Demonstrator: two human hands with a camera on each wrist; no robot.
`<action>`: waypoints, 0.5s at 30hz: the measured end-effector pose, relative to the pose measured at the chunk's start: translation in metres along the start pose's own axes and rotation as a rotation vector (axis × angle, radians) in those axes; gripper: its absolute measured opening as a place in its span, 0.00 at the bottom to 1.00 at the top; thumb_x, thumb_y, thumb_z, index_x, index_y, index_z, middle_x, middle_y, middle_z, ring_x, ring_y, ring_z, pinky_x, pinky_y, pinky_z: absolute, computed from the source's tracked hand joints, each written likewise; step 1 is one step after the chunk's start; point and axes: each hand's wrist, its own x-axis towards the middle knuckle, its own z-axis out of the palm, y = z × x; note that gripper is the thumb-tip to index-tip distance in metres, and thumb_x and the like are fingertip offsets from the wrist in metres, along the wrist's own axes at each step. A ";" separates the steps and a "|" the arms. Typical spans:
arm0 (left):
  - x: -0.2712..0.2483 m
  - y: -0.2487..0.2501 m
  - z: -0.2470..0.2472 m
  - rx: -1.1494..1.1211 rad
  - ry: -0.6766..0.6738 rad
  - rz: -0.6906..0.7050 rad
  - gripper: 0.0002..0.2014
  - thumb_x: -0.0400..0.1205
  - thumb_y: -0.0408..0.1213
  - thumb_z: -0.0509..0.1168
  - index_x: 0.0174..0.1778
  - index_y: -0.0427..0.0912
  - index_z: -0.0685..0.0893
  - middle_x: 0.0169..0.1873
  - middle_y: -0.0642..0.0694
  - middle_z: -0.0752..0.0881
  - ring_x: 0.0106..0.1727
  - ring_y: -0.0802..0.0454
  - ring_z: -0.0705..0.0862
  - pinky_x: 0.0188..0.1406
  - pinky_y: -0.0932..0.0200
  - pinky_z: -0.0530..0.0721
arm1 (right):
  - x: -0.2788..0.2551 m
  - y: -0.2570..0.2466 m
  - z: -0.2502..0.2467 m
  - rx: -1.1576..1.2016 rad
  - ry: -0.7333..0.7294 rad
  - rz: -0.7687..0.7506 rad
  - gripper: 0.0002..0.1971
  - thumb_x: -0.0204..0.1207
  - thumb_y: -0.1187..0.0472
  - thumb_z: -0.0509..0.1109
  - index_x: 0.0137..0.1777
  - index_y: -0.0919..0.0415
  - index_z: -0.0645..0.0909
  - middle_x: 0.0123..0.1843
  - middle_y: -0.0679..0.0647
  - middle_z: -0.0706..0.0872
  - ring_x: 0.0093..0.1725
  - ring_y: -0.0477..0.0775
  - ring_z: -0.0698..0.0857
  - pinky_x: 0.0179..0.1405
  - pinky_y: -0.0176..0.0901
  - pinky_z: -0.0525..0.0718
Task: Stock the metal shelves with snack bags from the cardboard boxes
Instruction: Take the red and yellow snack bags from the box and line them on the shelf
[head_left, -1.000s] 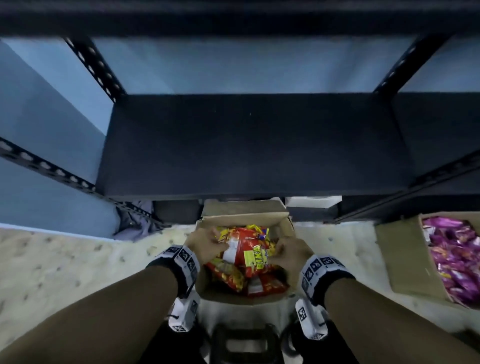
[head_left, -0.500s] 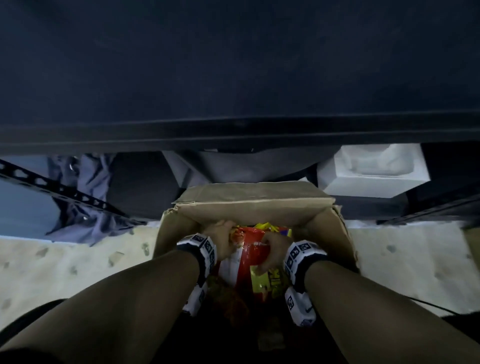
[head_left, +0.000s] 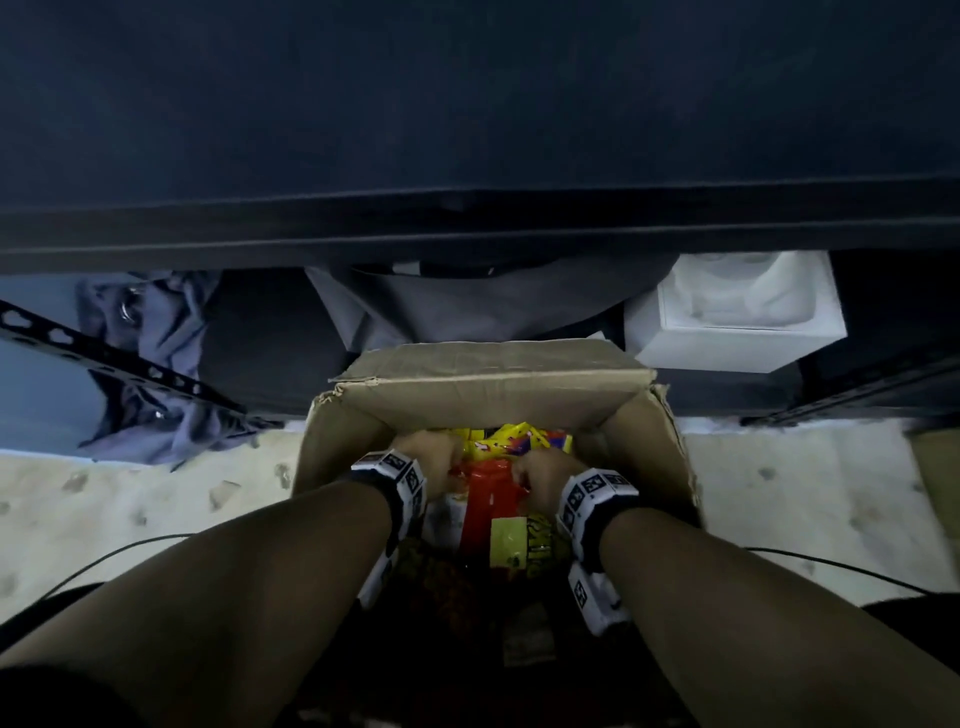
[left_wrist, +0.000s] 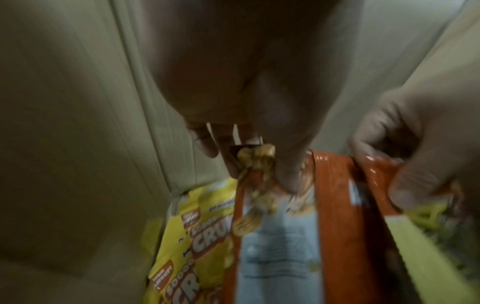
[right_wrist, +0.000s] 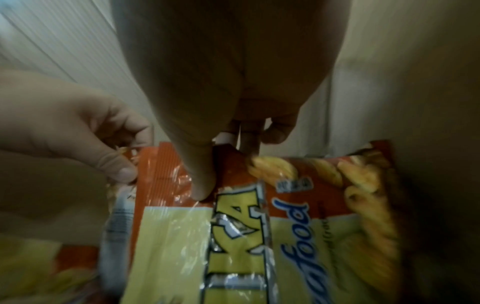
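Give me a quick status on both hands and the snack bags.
Left hand and right hand each pinch a red snack bag by its top. Bags inside the cardboard box. Shelf edge directly overhead.

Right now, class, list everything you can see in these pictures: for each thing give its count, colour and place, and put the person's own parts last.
cardboard box: one, brown, open on the floor under the shelf.
red snack bag: one, red and yellow, in the box, pinched at its top edge by both hands.
yellow snack bags: several, count unclear, deeper in the box.
metal shelf: one, dark, across the top.
white foam block: one, beneath the shelf, right.
cloth: one, grey-blue, crumpled, left.
floor: pale, speckled.
left hand: grips the bag.
right hand: grips the bag.
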 end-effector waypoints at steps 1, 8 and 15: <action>-0.012 0.002 -0.007 0.000 -0.002 0.005 0.14 0.81 0.48 0.72 0.60 0.50 0.84 0.62 0.48 0.85 0.60 0.45 0.85 0.53 0.59 0.78 | -0.013 -0.003 -0.002 0.007 0.008 0.009 0.09 0.76 0.62 0.78 0.44 0.52 0.79 0.55 0.58 0.87 0.55 0.60 0.84 0.51 0.42 0.78; -0.128 0.022 -0.075 -0.107 0.059 0.030 0.10 0.77 0.43 0.71 0.40 0.50 0.75 0.41 0.53 0.84 0.44 0.47 0.83 0.44 0.54 0.81 | -0.137 -0.045 -0.040 0.133 0.175 0.105 0.05 0.79 0.57 0.77 0.50 0.51 0.83 0.54 0.53 0.89 0.58 0.57 0.87 0.51 0.38 0.77; -0.250 0.047 -0.175 -0.176 0.119 0.100 0.11 0.77 0.47 0.73 0.35 0.56 0.77 0.38 0.59 0.84 0.44 0.53 0.87 0.45 0.61 0.81 | -0.256 -0.100 -0.101 0.321 0.225 0.195 0.06 0.80 0.62 0.78 0.52 0.62 0.87 0.51 0.52 0.82 0.36 0.39 0.81 0.21 0.21 0.74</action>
